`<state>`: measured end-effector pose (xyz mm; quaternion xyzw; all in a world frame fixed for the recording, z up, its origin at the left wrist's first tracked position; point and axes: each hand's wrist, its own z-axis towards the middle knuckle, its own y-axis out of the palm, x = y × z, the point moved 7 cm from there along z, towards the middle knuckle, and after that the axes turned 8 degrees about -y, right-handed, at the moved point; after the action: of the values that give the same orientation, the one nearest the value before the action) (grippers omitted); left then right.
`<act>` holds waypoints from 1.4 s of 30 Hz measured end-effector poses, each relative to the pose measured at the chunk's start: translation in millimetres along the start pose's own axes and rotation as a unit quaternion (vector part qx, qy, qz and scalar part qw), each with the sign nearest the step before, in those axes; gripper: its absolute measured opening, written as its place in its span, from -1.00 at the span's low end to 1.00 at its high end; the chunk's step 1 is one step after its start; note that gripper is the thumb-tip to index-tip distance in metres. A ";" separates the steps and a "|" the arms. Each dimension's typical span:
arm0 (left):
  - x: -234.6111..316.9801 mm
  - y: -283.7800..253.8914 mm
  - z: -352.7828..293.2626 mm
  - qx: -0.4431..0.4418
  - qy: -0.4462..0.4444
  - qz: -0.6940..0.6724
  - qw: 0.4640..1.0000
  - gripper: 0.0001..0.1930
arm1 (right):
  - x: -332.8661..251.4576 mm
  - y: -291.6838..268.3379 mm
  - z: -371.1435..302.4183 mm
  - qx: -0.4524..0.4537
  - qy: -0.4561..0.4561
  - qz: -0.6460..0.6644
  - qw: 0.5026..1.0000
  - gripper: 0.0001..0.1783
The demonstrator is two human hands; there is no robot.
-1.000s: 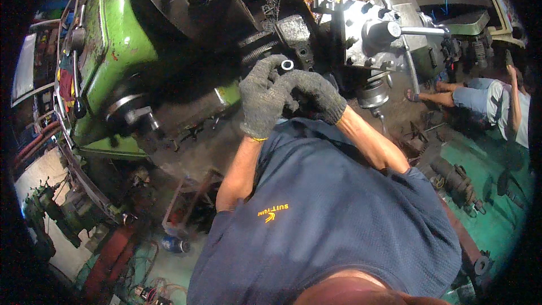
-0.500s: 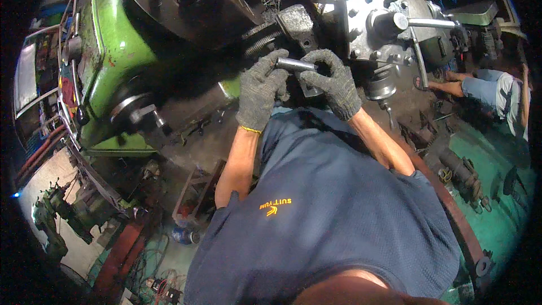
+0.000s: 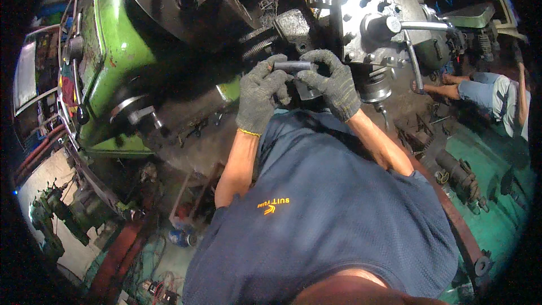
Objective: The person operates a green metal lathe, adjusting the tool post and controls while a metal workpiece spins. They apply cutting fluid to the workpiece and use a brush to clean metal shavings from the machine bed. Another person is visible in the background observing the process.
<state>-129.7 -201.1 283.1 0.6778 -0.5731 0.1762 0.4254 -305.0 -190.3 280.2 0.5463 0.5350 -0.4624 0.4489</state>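
Between my two gloved hands, in front of my chest, is a short metal cylinder, lying nearly level. My left hand, in a grey knitted glove with a yellow cuff edge, pinches its left end. The right end is gripped by the fingers and thumb of my right hand, gloved alike. Both hands are closed, and the fingertips hide the cylinder's ends. Just beyond them lies a grey metal block of the lathe, beside a threaded screw.
A large dark lathe chuck and green headstock rise at the left. To the right stands a tool post with a long-handled lever. Metal shavings lie at the far side. Another person is at the far right.
The cylinder has turned slightly from a tilt to nearly level, and its shine has dulled. Both hands keep their hold in almost the same place.
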 end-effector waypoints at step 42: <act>375.7 -31.2 96.4 0.145 0.466 0.681 0.546 -0.56 | -116.7 11.0 331.6 -0.141 -0.343 -0.709 0.600 -0.77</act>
<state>-19.3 -512.4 488.8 -0.0406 -0.5503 0.7851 0.2813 -302.3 -537.0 339.1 -0.2737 0.6194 -0.7077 0.2017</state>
